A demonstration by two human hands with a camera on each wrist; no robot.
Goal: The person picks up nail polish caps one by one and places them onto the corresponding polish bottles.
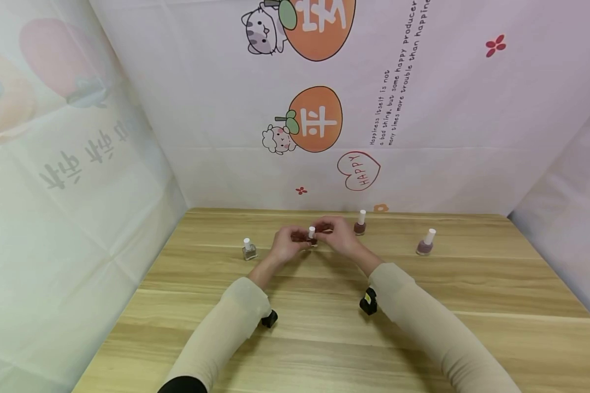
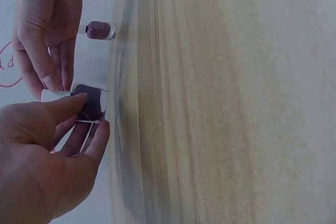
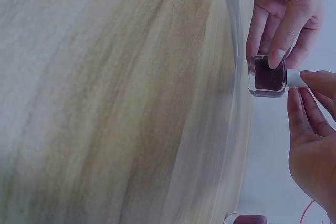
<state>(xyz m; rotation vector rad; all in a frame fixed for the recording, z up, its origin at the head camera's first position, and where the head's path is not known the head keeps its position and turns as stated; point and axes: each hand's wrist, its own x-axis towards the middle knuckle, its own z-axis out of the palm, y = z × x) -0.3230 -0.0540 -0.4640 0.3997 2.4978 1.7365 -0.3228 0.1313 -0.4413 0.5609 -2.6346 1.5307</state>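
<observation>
Both hands meet at a dark nail polish bottle (image 3: pixel 269 80) with a white cap (image 1: pixel 312 230), near the back of the wooden table. My left hand (image 1: pixel 287 244) pinches the glass body between thumb and fingers, as the left wrist view shows. The right hand (image 1: pixel 337 234) has its thumb and fingertips on the white cap, gripping it from the other side. In the right wrist view the cap sits against the bottle's neck, and the bottle lies sideways in that picture. The head view shows it upright, close over the tabletop.
A reddish-brown polish bottle (image 1: pixel 359 226) stands just behind the right hand. Farther right is a mauve one (image 1: pixel 425 247), and a clear greyish one (image 1: pixel 249 251) stands left of the left hand. A printed white cloth (image 1: pixel 226 164) hangs along the table's (image 1: pixel 295 338) back edge.
</observation>
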